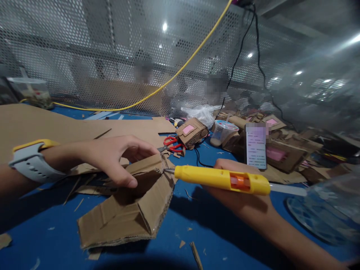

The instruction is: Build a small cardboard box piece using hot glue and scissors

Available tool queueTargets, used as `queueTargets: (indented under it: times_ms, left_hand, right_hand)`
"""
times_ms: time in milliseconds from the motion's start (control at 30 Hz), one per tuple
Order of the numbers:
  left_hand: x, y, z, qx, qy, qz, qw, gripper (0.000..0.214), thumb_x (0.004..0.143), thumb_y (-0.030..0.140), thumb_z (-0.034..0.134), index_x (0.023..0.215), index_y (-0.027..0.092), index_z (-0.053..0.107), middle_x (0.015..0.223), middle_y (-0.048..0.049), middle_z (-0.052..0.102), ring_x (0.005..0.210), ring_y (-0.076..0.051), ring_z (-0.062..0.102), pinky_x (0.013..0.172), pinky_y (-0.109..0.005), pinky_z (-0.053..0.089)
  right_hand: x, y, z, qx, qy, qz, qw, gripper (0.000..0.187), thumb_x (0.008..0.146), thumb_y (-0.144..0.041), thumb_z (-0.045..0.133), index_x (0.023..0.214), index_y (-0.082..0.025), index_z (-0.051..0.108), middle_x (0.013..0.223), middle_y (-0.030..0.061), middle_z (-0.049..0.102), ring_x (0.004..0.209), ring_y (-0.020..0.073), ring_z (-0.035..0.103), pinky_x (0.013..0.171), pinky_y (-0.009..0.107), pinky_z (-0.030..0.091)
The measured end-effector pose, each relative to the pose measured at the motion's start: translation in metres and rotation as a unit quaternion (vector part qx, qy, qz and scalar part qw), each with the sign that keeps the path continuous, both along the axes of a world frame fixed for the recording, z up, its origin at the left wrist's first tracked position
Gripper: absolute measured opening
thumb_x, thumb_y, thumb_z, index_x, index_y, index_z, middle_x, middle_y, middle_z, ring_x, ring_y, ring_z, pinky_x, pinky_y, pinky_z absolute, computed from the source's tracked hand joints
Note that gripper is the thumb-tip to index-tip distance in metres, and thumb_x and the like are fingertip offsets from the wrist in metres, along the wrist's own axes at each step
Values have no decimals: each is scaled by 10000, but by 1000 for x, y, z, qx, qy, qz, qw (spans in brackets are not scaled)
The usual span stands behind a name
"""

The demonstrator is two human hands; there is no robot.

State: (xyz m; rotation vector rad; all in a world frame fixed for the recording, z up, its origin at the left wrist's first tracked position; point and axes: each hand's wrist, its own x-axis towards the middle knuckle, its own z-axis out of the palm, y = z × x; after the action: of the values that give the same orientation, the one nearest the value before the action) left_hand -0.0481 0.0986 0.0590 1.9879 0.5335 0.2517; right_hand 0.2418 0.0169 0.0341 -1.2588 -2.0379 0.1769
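At centre frame, left hand pinches the upper flap of the folded cardboard on the blue table, apparently bracing the seam; right hand is closed round the yellow glue gun, nozzle touching that edge.

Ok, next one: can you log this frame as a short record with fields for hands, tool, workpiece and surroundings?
Left hand: grips the top edge of the folded cardboard, smartwatch on the wrist
Right hand: holds the yellow glue gun, roughly level
Tool tip: at the cardboard's upper corner
Surface: blue table strewn with cardboard scraps
Behind: red scissors, phone, plastic cup, perforated metal screen
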Motion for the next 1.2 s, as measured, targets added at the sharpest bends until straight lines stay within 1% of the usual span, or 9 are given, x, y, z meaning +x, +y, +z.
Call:
queueTargets:
  times_ms: [267, 400, 533, 667, 767, 833, 933, 1067, 1200]
  left_hand:
    - [-1, 0, 3, 36, 10, -4, 999, 495, 683, 285, 804, 1151, 188, 673, 1031, -63, 782, 900, -220, 732, 759, -249, 574]
    - [-2, 0, 3, 49, 15, -2, 999, 536, 670, 300, 839, 1170, 195, 677, 1039, -68, 782, 912, -239, 735, 771, -268, 578]
    - [-2, 0, 6, 67, 28, 11, 997, 535, 678, 341, 854, 1167, 205, 686, 1054, -62, 773, 953, -255, 727, 799, -282, 570]
    - [-2, 0, 12, 108, 42, 32, 993, 567, 657, 351, 873, 1180, 227, 691, 1100, -51, 757, 1002, -271, 714, 842, -301, 563]
    - [-2, -1, 17, 137, 44, 35, 989, 581, 647, 345, 876, 1188, 236, 695, 1114, -50, 752, 1010, -275, 711, 844, -306, 567]
    - [-2, -1, 19, 155, 48, 41, 986, 598, 643, 344, 878, 1205, 242, 697, 1109, -48, 753, 1009, -278, 710, 842, -311, 571]
    - [-3, -2, 20, 177, 61, 57, 981, 611, 638, 348, 884, 1213, 243, 704, 1108, -49, 755, 1012, -285, 708, 843, -318, 577]
    - [-4, -2, 22, 195, 80, 59, 976, 637, 624, 372, 895, 1217, 238, 707, 1111, -53, 757, 1007, -289, 709, 837, -316, 584]
    - [-3, -4, 24, 214, 102, 48, 970, 611, 680, 387, 856, 1245, 223, 692, 1132, -48, 753, 1035, -281, 710, 881, -327, 580]
  right_hand:
    - [3, -1, -1, 18, -11, -6, 1000, 418, 833, -412, 644, 558, -228, 390, 496, -48, 420, 451, 90, 333, 442, 256, 213]
    - [4, 1, -5, 25, -7, -4, 1000, 418, 830, -405, 644, 552, -230, 385, 494, -48, 427, 448, 89, 339, 445, 251, 246]
    - [4, 2, -7, 11, 34, -5, 999, 409, 810, -392, 667, 539, -230, 408, 498, -47, 463, 455, 93, 394, 448, 245, 314]
    - [0, 3, -3, -65, 107, -1, 992, 384, 766, -471, 727, 536, -240, 524, 515, -18, 564, 479, 143, 524, 432, 267, 436]
    - [-1, 4, -5, -81, 160, -23, 984, 360, 696, -585, 793, 673, -242, 684, 628, 20, 691, 590, 221, 658, 504, 333, 574]
    - [0, 6, -9, -79, 176, -40, 980, 403, 660, -626, 819, 749, -242, 737, 686, 37, 735, 644, 254, 704, 541, 361, 617]
    - [2, 7, -14, -91, 167, -41, 981, 417, 651, -631, 835, 756, -234, 763, 718, 55, 762, 675, 278, 738, 568, 367, 642]
    - [2, 3, -13, -81, 133, -50, 987, 405, 673, -612, 840, 815, -238, 783, 761, 59, 781, 723, 284, 761, 606, 362, 656]
    - [-2, 0, -12, -68, 103, -76, 989, 462, 681, -650, 816, 873, -231, 787, 772, 52, 782, 753, 284, 772, 643, 372, 666]
